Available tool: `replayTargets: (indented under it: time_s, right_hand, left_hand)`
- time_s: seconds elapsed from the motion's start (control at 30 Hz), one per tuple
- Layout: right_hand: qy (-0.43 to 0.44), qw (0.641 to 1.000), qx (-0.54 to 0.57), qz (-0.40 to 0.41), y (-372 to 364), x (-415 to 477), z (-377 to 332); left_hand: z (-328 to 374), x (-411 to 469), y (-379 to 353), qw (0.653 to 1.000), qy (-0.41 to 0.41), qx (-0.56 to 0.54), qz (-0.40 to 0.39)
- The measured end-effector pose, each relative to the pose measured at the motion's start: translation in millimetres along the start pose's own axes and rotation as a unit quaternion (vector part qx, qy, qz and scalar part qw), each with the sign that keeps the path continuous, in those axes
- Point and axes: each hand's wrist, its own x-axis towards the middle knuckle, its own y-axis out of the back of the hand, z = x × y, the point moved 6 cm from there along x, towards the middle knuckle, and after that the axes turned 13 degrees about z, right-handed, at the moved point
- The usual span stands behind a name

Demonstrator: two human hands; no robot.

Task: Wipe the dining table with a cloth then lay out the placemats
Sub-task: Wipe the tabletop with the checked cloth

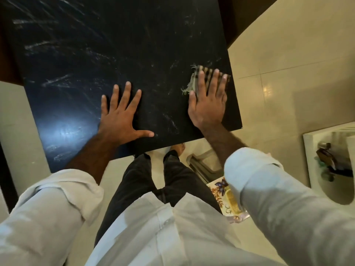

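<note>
Though near table (96, 54) edge, cloth (194, 77) flat

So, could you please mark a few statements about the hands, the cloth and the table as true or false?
1. The right hand presses flat on the striped cloth. True.
2. The left hand grips a placemat. False: it rests flat, fingers spread, on the bare black table.
3. The striped cloth lies near the black table's right edge. True.
4. Placemats are already laid on the black table. False: none is on the part in view.
</note>
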Motion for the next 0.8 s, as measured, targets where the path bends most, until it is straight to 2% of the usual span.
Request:
replayTargets:
  time_s: [0.13, 0.23, 0.33, 0.43, 0.57, 0.67, 0.8]
  right_hand:
    - [0.104, 0.994, 0.029, -0.02, -5.4, -46.7, -71.7]
    - [0.139, 0.988, 0.041, -0.059, -0.4, -108.7, -76.6]
    - [0.122, 0.988, 0.028, -0.092, 5.6, -137.1, -43.7]
    - [0.028, 0.997, -0.01, -0.07, 10.5, -113.7, -10.7]
    - [-0.048, 0.998, -0.009, -0.026, 2.9, -61.9, -34.2]
    - [-0.016, 1.0, -0.003, -0.008, -8.1, -60.5, -89.9]
    - [0.083, 0.996, 0.014, -0.039, -12.8, -132.0, -147.7]
  left_hand:
    - [-1.2, -1.7, 2.1, 1.0, -0.005, -0.006, 0.009]
    - [-3.1, -3.2, 6.3, 1.0, -0.022, -0.003, 0.01]
    - [-15.7, -8.2, 11.7, 0.999, -0.031, 0.012, 0.003]
    - [-40.1, -18.3, 16.0, 0.999, -0.031, 0.019, -0.002]
    - [-60.4, -21.8, 17.3, 0.999, -0.039, 0.018, -0.018]
    - [-63.3, -19.8, 13.8, 0.998, -0.051, 0.017, -0.027]
    - [-66.8, -22.2, 10.5, 0.997, -0.069, 0.019, -0.016]
